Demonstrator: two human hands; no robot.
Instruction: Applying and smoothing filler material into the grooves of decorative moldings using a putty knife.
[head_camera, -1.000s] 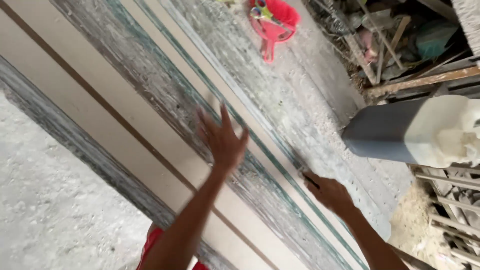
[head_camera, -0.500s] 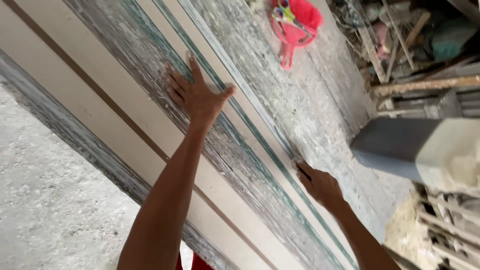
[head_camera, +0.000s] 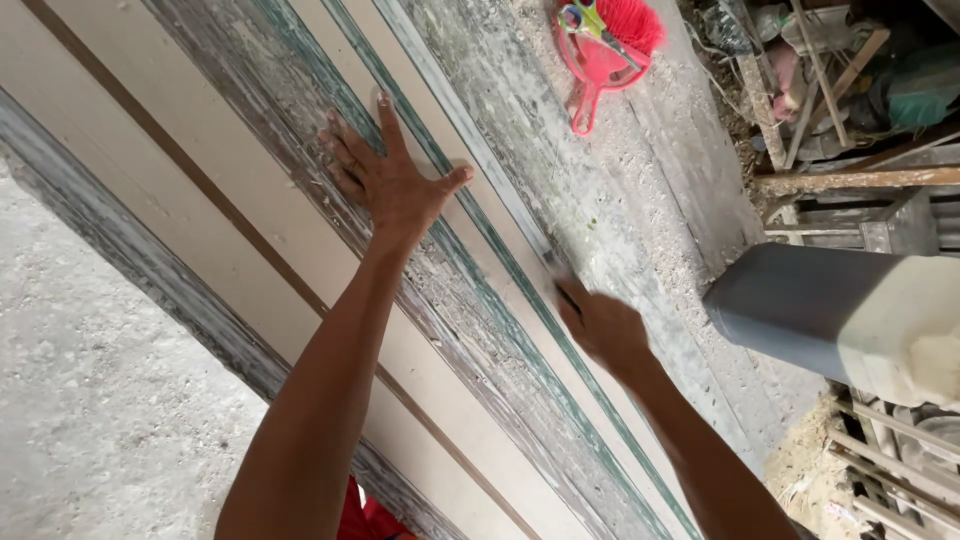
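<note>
On the long moulded panel (head_camera: 300, 200) | left hand (head_camera: 395, 180) spread flat, holding nothing, now farther up the grey band | right hand (head_camera: 600, 325) blurred, grip unclear, slid along green-edged strip (head_camera: 500, 250) | rubbing advances lengthwise

Red dustpan (head_camera: 598, 62) on dusty floor, grey pipe (head_camera: 800, 305), scrap wood (head_camera: 850, 180)

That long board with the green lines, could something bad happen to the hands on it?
Maybe. The left hand lies flat with fingers spread on the long board, whose worn, scratched stripe looks rough, so a splinter or scrape is possible. The right hand is blurred at the board's green-lined edge; what it grips cannot be made out, and it could slip off that narrow edge. Loose dust on the gritty surface beside it could make a slip likelier.
</note>
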